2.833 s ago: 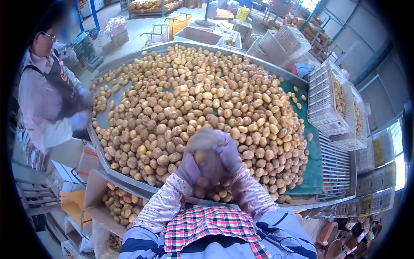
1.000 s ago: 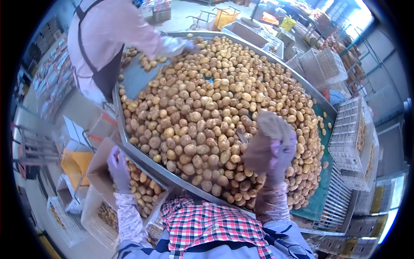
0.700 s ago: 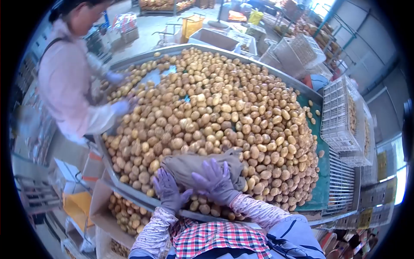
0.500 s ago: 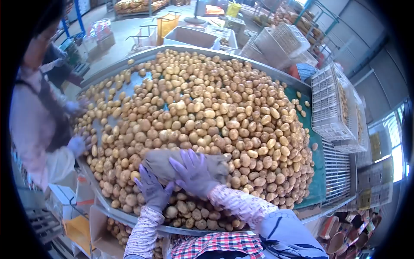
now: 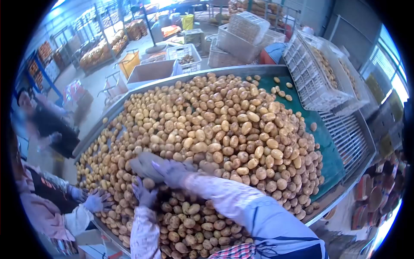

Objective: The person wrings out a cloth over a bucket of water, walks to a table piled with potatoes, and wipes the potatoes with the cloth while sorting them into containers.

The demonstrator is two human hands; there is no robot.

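Potatoes (image 5: 254, 129) lie heaped on a metal-edged sorting table. My right hand (image 5: 174, 172), in a purple glove, grips a grey cloth (image 5: 142, 166), which sticks out past the fingers to the left; motion blurs it somewhat. My left hand (image 5: 145, 194), gloved too, is just below and left of it. Its fingers are apart, close to a single potato (image 5: 148, 183), and I cannot tell whether they touch it. Nearer to me, several darker potatoes (image 5: 189, 224) lie below my hands.
At the left edge, a co-worker's gloved hands (image 5: 95, 201) reach onto the potatoes. Another person (image 5: 47, 121) stands farther back. White plastic crates (image 5: 306, 77) stand at the right beside a slatted grate (image 5: 347, 134). Beyond the table's far rim are a box (image 5: 153, 73) and more crates.
The cloth and my right hand have moved left across the heap, and my right fingers are less spread. More darker potatoes show near me. The view has turned.
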